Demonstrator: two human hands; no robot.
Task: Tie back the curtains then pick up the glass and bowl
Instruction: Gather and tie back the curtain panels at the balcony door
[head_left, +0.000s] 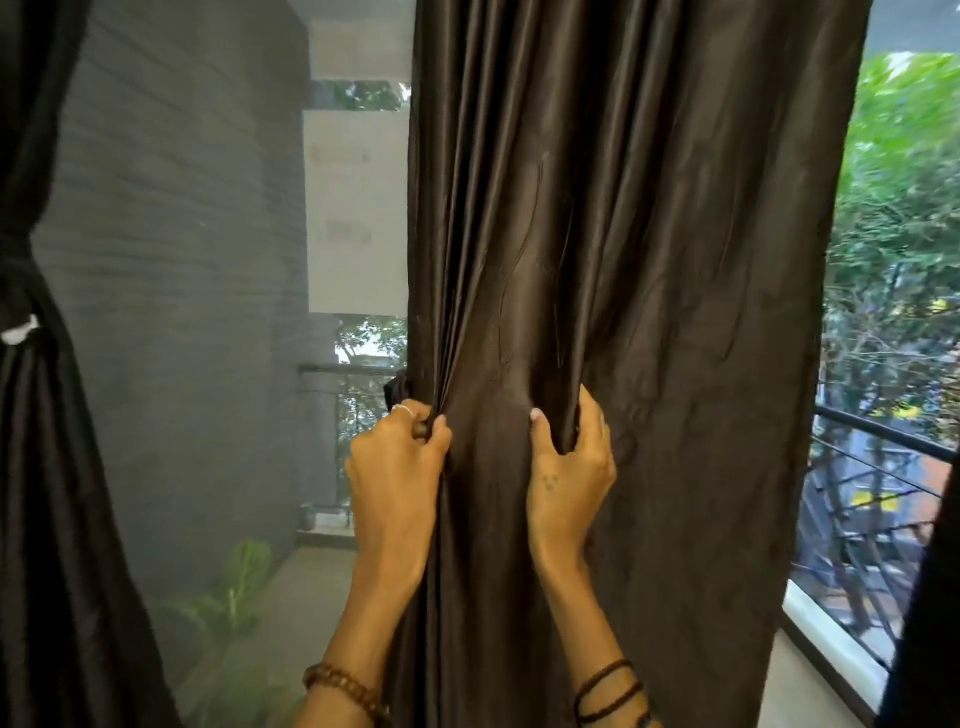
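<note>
1. The middle curtain, dark brown and glossy, hangs in long folds down the centre of the view, from the top edge to the bottom. Its left edge falls straight down beside open window; its right edge slants inward toward the bottom, with foliage and daylight showing past it.
2. A second curtain fills the left edge. It is already gathered in at a dark tie-back, with a small white piece just below the tie.
3. Between the two curtains lies a wide gap of window, through which a grey ribbed wall and a balcony floor show.
4. To the right of the middle curtain, a black railing crosses in front of trees, above a white sill.
5. The left hand clenches the bunched left edge of the middle curtain, fingers curled round the gathered folds, a ring on one finger.
6. The right hand grips a fold of the same curtain just beside it, thumb in front and fingers tucked into the cloth.
7. Beaded and corded bracelets sit on both wrists.
8. Neither glass nor bowl is in view.
</note>
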